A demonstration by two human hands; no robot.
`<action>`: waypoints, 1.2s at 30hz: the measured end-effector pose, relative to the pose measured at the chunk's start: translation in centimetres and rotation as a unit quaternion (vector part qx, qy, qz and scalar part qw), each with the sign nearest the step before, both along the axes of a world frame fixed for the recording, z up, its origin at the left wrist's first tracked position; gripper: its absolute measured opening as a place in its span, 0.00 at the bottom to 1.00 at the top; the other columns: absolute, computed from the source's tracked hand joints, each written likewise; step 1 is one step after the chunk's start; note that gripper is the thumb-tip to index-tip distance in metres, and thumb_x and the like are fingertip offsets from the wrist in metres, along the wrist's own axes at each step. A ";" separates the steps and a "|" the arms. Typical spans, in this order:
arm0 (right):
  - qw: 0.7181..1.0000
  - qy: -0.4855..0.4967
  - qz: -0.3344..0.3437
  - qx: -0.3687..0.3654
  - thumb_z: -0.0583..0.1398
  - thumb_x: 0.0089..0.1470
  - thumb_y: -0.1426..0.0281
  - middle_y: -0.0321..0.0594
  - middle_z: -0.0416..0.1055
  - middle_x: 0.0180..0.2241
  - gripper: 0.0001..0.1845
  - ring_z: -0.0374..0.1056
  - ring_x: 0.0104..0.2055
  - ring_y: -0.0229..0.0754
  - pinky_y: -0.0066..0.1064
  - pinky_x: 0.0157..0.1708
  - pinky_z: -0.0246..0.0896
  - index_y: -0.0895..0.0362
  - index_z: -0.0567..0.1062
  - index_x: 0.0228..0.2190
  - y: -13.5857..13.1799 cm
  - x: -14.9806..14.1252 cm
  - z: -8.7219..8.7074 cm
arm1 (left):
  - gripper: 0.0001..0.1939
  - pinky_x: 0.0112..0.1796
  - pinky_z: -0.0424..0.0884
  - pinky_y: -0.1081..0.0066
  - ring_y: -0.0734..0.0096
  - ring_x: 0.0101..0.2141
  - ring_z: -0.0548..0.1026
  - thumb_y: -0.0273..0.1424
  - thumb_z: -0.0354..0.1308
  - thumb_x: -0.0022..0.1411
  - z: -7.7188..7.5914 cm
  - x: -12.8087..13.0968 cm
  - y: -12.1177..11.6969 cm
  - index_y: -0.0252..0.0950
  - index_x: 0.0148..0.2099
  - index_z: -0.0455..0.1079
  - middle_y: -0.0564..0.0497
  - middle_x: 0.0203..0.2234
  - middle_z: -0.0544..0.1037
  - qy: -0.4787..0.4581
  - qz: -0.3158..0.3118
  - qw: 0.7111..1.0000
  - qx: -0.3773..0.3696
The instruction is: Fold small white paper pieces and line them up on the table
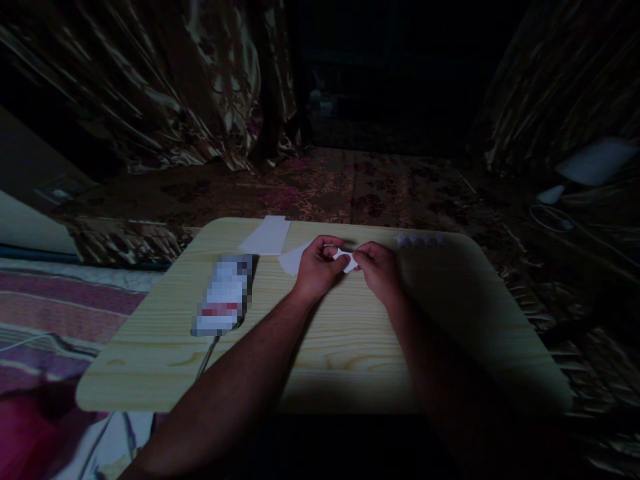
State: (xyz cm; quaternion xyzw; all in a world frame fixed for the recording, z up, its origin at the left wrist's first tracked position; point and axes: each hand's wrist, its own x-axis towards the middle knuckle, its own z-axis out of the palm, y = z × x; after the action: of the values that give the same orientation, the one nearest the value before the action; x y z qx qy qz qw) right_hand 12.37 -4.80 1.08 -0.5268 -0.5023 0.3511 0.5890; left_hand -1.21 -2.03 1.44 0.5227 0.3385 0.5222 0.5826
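Between my two hands, above the far half of the wooden table (340,340), is a small white piece of paper (349,265). My left hand (321,267) pinches its left side, the thumb lying over it. The fingers of my right hand (377,268) close on its right edge. Just left of my left hand lies a white paper sheet (293,261), partly covered by that hand. Farther left, more white paper (270,237) reaches the table's back edge. To the right of my right hand sits a row of several small pale objects (420,240), too dim to name.
A phone-like device (223,293), blurred out, lies on the table's left with a cable (206,360) running toward the front edge. Patterned curtains (225,80) hang behind. A white lamp (597,161) stands at the right. Striped bedding (65,307) is at the left.
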 end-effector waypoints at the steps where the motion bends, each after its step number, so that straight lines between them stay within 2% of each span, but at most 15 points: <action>1: 1.000 0.002 0.000 0.002 0.60 0.47 0.65 0.32 0.68 0.18 0.08 0.62 0.22 0.36 0.27 0.24 0.56 0.56 0.71 0.22 0.0 0.0 0.0 | 0.22 0.24 0.65 0.76 0.78 0.21 0.71 0.28 0.69 0.44 0.0 0.0 0.0 0.35 0.42 0.68 0.56 0.22 0.74 -0.001 0.000 1.000 0.002; 12: 0.999 0.045 0.007 -0.012 0.58 0.48 0.64 0.34 0.71 0.21 0.10 0.66 0.24 0.38 0.29 0.26 0.61 0.56 0.76 0.27 -0.2 0.2 0.5 | 0.21 0.23 0.65 0.77 0.77 0.22 0.71 0.29 0.68 0.44 0.3 -0.1 -0.1 0.35 0.42 0.68 0.56 0.24 0.75 -0.002 0.010 1.000 -0.004; 17: 0.999 0.048 0.015 -0.015 0.61 0.44 0.67 0.33 0.70 0.21 0.06 0.66 0.24 0.37 0.28 0.26 0.60 0.57 0.74 0.26 -0.2 0.1 0.4 | 0.20 0.23 0.65 0.76 0.78 0.21 0.71 0.28 0.68 0.45 0.1 -0.1 -0.1 0.35 0.42 0.68 0.56 0.23 0.75 -0.001 0.007 1.000 -0.003; 22: 1.000 0.019 0.010 -0.013 0.61 0.44 0.67 0.33 0.69 0.21 0.05 0.65 0.25 0.37 0.28 0.27 0.58 0.57 0.73 0.25 -0.2 -0.1 0.2 | 0.20 0.24 0.65 0.76 0.78 0.21 0.70 0.28 0.68 0.45 0.2 0.0 -0.1 0.36 0.42 0.68 0.56 0.22 0.75 -0.008 -0.001 1.000 -0.008; 26: 1.000 0.018 0.016 -0.017 0.62 0.42 0.68 0.32 0.69 0.21 0.06 0.64 0.24 0.36 0.28 0.27 0.57 0.56 0.72 0.26 -0.2 -0.1 0.4 | 0.19 0.24 0.64 0.76 0.78 0.21 0.70 0.28 0.68 0.44 0.4 0.0 -0.1 0.36 0.41 0.69 0.57 0.23 0.75 -0.011 0.020 1.000 -0.013; 36: 1.000 0.010 0.016 -0.014 0.61 0.46 0.65 0.33 0.69 0.20 0.07 0.64 0.24 0.37 0.28 0.26 0.57 0.56 0.71 0.24 -0.2 -0.1 0.0 | 0.20 0.24 0.65 0.75 0.77 0.21 0.71 0.29 0.69 0.43 0.3 -0.1 0.0 0.36 0.40 0.69 0.56 0.23 0.76 -0.009 0.014 1.000 -0.017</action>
State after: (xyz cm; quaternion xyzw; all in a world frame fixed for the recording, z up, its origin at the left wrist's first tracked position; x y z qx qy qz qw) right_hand 12.27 -4.98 1.09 -0.5230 -0.5001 0.3728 0.5808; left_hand -1.32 -2.02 1.69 0.5031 0.3493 0.5293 0.5871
